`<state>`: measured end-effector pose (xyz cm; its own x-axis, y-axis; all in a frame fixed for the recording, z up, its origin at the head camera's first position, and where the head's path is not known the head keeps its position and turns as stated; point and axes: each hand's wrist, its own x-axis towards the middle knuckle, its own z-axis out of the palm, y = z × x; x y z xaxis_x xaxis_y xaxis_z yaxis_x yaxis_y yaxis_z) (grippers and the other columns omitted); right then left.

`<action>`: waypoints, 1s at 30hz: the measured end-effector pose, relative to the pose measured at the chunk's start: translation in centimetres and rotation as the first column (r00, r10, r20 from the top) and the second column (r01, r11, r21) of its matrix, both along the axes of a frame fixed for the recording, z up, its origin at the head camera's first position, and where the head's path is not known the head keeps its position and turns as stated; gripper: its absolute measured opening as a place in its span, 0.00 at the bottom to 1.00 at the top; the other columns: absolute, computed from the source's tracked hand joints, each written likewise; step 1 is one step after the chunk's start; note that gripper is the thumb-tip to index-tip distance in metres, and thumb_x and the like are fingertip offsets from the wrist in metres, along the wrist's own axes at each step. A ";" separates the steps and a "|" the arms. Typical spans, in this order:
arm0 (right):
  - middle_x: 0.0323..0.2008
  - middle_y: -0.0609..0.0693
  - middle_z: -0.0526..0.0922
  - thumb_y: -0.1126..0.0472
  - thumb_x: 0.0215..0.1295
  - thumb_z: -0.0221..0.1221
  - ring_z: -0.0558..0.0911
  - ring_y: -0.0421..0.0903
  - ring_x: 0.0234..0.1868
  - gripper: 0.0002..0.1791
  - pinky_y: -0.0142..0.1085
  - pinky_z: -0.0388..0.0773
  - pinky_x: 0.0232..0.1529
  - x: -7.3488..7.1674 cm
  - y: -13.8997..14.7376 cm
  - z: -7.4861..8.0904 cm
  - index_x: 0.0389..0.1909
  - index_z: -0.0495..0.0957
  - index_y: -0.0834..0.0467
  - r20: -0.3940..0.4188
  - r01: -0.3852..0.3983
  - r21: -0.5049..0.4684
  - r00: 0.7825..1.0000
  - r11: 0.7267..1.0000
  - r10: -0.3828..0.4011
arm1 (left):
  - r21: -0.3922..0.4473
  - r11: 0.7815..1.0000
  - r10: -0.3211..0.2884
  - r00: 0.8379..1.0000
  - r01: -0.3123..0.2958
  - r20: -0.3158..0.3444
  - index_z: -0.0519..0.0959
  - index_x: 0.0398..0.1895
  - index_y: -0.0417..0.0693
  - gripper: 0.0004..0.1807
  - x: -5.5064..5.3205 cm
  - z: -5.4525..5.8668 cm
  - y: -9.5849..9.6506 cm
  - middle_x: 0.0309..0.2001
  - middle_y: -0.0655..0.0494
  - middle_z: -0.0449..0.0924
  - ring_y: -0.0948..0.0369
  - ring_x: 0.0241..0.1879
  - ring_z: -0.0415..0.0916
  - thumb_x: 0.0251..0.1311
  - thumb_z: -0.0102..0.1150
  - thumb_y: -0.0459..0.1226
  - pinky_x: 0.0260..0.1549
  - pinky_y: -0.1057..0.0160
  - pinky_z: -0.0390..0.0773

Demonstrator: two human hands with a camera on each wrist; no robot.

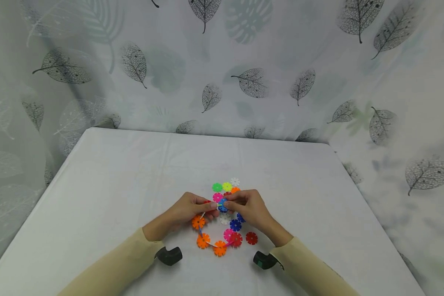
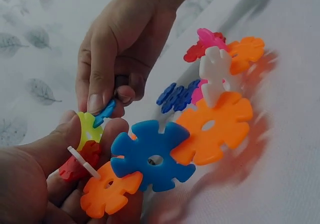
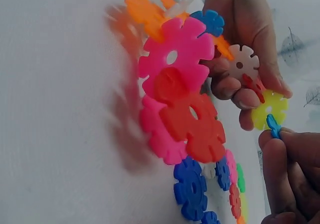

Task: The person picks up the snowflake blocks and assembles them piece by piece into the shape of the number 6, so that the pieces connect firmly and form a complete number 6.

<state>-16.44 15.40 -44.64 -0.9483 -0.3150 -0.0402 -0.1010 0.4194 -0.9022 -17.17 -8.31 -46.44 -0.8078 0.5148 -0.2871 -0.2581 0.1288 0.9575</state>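
My left hand [image 1: 188,209] holds the end of a chain of notched, flower-shaped plastic discs, pinching a yellow disc [image 3: 270,109] between thumb and fingers. Beside that yellow disc in the chain come a red disc [image 2: 80,161] and a white disc [image 3: 243,61]. Between thumb and forefinger, my right hand [image 1: 249,205] pinches a light blue disc [image 2: 104,113], edge on against the yellow one. From the left hand the chain curves down through an orange disc [image 2: 111,190], a larger-looking blue disc [image 2: 130,154] and more orange ones towards a pink disc [image 3: 175,44] and a red disc [image 3: 195,119].
Loose discs lie on the white table [image 1: 133,172] beyond the hands, among them a green disc [image 1: 217,187], a yellow-green one and a white disc [image 1: 234,181]. Dark blue discs [image 1: 235,225] lie nearer. A red disc [image 1: 251,238] sits apart at the right. Leaf-patterned curtains [image 1: 163,82] hang behind.
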 end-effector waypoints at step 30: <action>0.55 0.51 0.82 0.51 0.75 0.59 0.83 0.49 0.47 0.22 0.50 0.80 0.53 -0.2 2.5 0.6 0.65 0.78 0.53 -0.027 0.175 0.035 0.984 0.984 -0.174 | -0.073 0.997 0.027 0.995 -0.034 -0.097 0.81 0.58 0.39 0.20 0.7 1.5 0.6 0.45 0.46 0.87 0.51 0.38 0.85 0.72 0.59 0.43 0.50 0.60 0.80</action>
<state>-16.66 17.90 -44.03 -0.9893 -0.1437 -0.0257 -0.0447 0.4660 -0.8837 -16.43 -7.72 -44.99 -0.8482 0.4699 -0.2445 -0.1708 0.1943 0.9660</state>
